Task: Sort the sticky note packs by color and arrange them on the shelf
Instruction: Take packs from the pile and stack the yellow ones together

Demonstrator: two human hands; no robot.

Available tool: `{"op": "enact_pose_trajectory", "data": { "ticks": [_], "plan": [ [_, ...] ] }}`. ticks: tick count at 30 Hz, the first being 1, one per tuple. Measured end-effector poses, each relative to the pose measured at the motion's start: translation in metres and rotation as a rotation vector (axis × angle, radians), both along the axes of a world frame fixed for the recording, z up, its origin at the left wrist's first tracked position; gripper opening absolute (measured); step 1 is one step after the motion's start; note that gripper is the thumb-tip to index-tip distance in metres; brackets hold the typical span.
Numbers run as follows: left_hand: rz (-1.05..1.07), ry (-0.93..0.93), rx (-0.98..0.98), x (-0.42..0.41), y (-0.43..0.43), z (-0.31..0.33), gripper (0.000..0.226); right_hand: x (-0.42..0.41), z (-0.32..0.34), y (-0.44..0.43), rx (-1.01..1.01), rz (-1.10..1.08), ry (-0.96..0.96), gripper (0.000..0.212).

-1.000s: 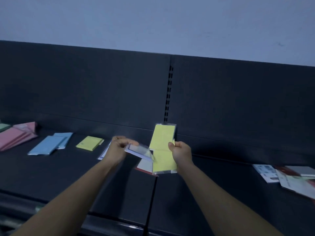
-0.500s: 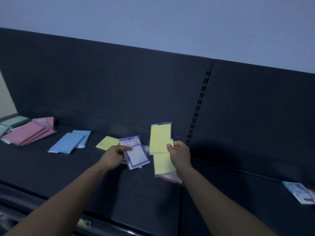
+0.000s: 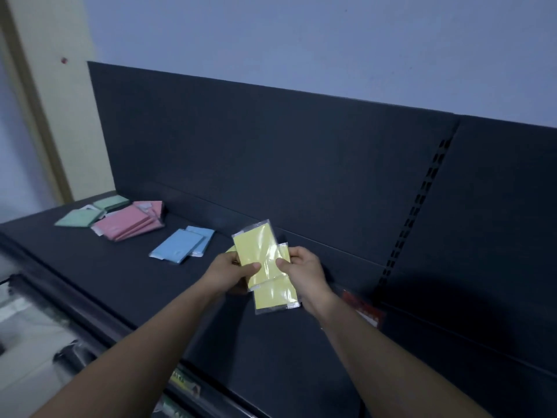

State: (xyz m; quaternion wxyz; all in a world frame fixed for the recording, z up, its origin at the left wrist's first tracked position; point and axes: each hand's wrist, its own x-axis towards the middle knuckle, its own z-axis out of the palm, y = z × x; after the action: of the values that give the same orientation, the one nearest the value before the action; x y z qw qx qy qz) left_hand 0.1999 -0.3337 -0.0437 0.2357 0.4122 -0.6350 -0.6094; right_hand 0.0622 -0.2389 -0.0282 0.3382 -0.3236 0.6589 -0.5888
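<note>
Two yellow packs (image 3: 257,251) in clear wrappers are overlapping above the dark shelf (image 3: 144,291), the left hand (image 3: 232,271) and right hand (image 3: 304,273) pinching them (the upper one is tilting left). Farther left, green packs (image 3: 81,217), pink packs (image 3: 129,223) and blue packs (image 3: 180,244) are lying flat in separate groups.

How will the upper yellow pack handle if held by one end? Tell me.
Probably fairly stiff: the upper yellow pack juts flat though the left hand pinches only its lower part. Likely slippery: its clear wrapper shines, and it overlaps the lower yellow pack in the right hand. Looks thin, so probably light.
</note>
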Motion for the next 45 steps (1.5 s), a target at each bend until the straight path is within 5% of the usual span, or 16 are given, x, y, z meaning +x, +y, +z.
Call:
{"op": "enact_pose_trajectory", "data": {
  "ticks": [10, 17, 23, 28, 31, 36, 38, 41, 45],
  "plan": [
    [0.193, -0.113, 0.057, 0.054, -0.047, -0.004, 0.021, 0.034, -0.017, -0.065, 0.048, -0.102, 0.026, 0.006],
    [0.012, -0.351, -0.067, 0.079, -0.099, -0.015, 0.027, 0.052, -0.029, -0.117, 0.128, -0.280, 0.063, 0.020],
    [-0.331, -0.646, -0.281, 0.086, -0.133, -0.016, 0.020, 0.060, -0.044, -0.135, 0.328, -0.235, 0.446, 0.036],
    [-0.423, -0.866, -0.596, 0.081, -0.141, -0.014, 0.038, 0.061, -0.052, -0.136, 0.605, -0.215, 0.762, 0.036],
    [-0.417, -0.768, -0.609, 0.080, -0.147, -0.018, 0.044, 0.062, -0.052, -0.131, 0.678, -0.182, 0.807, 0.034],
    [-0.193, -0.243, -0.284, 0.078, -0.159, -0.018, 0.030, 0.062, -0.052, -0.129, 0.669, -0.180, 0.798, 0.003],
    [-0.168, -0.135, -0.207, 0.075, -0.159, -0.016, 0.031, 0.065, -0.052, -0.128, 0.648, -0.177, 0.793, 0.018],
    [-0.275, -0.190, -0.201, 0.071, -0.147, -0.014, 0.026, 0.065, -0.051, -0.126, 0.576, -0.233, 0.703, 0.043],
    [-0.471, -0.577, -0.489, 0.068, -0.129, -0.020, 0.020, 0.059, -0.046, -0.117, 0.500, -0.268, 0.636, 0.043]
  ]
}}
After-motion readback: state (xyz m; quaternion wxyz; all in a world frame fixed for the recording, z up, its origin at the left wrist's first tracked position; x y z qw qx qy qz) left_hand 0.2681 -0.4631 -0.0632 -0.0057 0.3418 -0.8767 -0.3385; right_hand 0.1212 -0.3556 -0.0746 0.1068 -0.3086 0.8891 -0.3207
